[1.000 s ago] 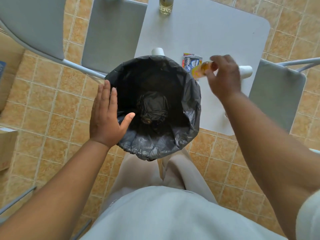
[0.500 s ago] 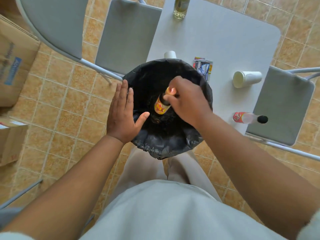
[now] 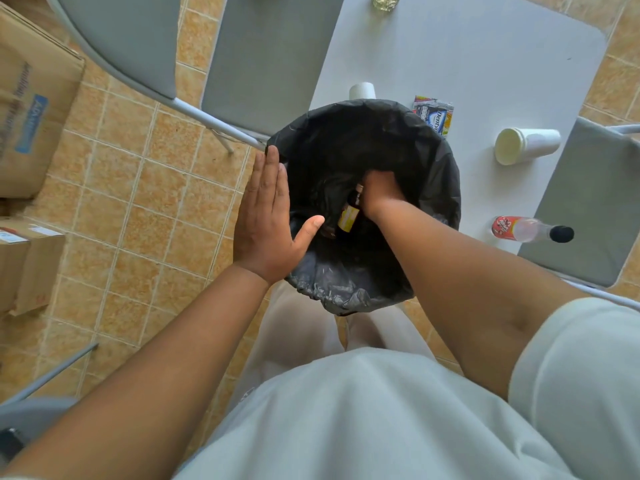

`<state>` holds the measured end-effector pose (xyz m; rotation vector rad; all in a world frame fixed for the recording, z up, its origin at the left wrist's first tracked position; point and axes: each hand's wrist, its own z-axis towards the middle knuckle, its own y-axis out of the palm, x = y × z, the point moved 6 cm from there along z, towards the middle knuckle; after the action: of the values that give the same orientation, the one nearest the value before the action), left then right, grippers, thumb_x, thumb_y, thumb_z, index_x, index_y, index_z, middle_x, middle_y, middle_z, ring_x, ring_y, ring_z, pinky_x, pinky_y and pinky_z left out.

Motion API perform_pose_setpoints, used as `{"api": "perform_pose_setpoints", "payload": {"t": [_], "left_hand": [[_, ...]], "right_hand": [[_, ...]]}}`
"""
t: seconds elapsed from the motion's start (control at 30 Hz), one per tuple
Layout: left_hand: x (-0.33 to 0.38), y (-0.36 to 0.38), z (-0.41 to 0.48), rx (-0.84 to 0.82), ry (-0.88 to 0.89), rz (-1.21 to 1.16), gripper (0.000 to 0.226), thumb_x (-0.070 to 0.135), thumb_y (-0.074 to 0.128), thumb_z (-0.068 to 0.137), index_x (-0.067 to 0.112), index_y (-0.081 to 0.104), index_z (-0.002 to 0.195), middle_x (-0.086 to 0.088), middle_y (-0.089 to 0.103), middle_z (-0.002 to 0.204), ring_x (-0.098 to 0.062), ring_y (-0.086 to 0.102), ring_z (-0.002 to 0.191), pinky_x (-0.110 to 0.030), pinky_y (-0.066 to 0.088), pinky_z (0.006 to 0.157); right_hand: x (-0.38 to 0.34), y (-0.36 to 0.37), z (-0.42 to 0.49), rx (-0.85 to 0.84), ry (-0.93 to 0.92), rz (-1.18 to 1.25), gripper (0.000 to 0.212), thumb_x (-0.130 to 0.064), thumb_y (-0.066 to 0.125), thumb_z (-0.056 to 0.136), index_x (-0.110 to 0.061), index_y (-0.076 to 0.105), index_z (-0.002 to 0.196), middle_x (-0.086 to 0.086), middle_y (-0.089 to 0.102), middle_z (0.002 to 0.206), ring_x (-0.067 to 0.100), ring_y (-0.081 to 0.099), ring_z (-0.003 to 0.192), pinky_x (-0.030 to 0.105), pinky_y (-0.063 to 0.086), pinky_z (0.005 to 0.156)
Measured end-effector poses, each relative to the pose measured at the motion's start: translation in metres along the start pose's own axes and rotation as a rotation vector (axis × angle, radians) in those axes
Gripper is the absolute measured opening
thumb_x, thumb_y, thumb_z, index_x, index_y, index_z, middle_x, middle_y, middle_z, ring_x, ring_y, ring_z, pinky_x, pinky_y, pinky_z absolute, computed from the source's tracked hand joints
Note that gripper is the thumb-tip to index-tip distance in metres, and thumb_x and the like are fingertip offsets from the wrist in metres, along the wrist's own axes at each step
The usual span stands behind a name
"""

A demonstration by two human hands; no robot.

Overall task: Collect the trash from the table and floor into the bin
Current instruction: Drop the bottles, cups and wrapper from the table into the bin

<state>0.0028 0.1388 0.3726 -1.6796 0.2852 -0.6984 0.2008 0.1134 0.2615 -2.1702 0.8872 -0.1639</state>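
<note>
A bin lined with a black bag (image 3: 440,161) stands between my legs and the white table (image 3: 485,57). My right hand (image 3: 379,194) reaches down inside the bin and holds a small brown bottle with a yellow label (image 3: 349,218) by its top. My left hand (image 3: 268,220) lies flat with straight fingers against the bin's left rim. On the table lie a white paper cup on its side (image 3: 526,145), a sachet wrapper (image 3: 434,114), a clear bottle with a red label and black cap (image 3: 530,229), and another white cup (image 3: 362,91) behind the bin.
Grey folding chairs stand at the left (image 3: 270,53) and right (image 3: 585,209) of the table. Cardboard boxes (image 3: 31,109) sit on the tiled floor at far left. A glass bottle (image 3: 385,1) stands at the table's far edge.
My right hand has carried the small brown bottle from the table over the bin and then down deep into it. My left hand has stayed on the bin's rim.
</note>
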Motion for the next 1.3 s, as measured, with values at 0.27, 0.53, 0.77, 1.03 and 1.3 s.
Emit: {"api": "perform_pose_setpoints", "payload": {"t": [0.27,0.53,0.77,1.03,1.3], "left_hand": [[0.003,-0.003,0.002,-0.025,0.002,0.043,0.085,0.06,0.036,0.096,-0.002,0.02,0.152,-0.018,0.01,0.162,-0.031,0.004,0.151,-0.048,0.01,0.121],[0.008,-0.014,0.032,0.002,0.045,0.096,0.083,0.061,0.034,0.096,0.0,0.024,0.151,-0.016,0.014,0.162,-0.031,0.007,0.151,-0.05,0.007,0.121],[0.011,-0.004,0.045,-0.117,0.027,0.152,0.087,0.063,0.03,0.095,0.002,0.012,0.154,-0.012,0.002,0.164,-0.027,-0.002,0.151,-0.046,0.007,0.122],[0.01,-0.003,0.044,-0.097,0.023,0.128,0.086,0.06,0.036,0.095,0.003,0.013,0.154,-0.011,0.004,0.164,-0.025,0.001,0.151,-0.045,0.012,0.122],[0.009,0.0,0.042,-0.06,0.025,0.097,0.087,0.061,0.037,0.095,0.003,0.013,0.155,-0.01,0.004,0.164,-0.025,0.003,0.151,-0.046,0.016,0.121]], "right_hand": [[-0.008,-0.003,-0.02,-0.087,-0.012,0.002,0.03,-0.013,0.052,0.097,-0.005,0.058,0.125,0.016,0.059,0.12,0.031,0.061,0.101,0.034,0.045,0.073],[-0.022,-0.114,-0.095,0.509,-0.468,0.334,0.027,-0.026,0.057,0.096,-0.016,0.067,0.118,0.0,0.071,0.104,0.014,0.066,0.091,0.028,0.054,0.083],[0.001,-0.186,-0.071,0.684,-0.428,0.38,0.029,-0.026,0.058,0.093,-0.011,0.069,0.115,0.005,0.071,0.101,0.019,0.066,0.089,0.037,0.055,0.083],[0.013,-0.171,0.069,0.355,-0.199,0.24,0.043,-0.036,0.057,0.09,-0.011,0.063,0.124,0.009,0.065,0.121,0.025,0.059,0.112,0.032,0.045,0.099],[0.0,-0.115,0.164,0.028,-0.161,-0.103,0.052,-0.057,0.049,0.093,-0.005,0.055,0.091,0.01,0.055,0.094,0.027,0.05,0.085,0.032,0.039,0.069]]}}
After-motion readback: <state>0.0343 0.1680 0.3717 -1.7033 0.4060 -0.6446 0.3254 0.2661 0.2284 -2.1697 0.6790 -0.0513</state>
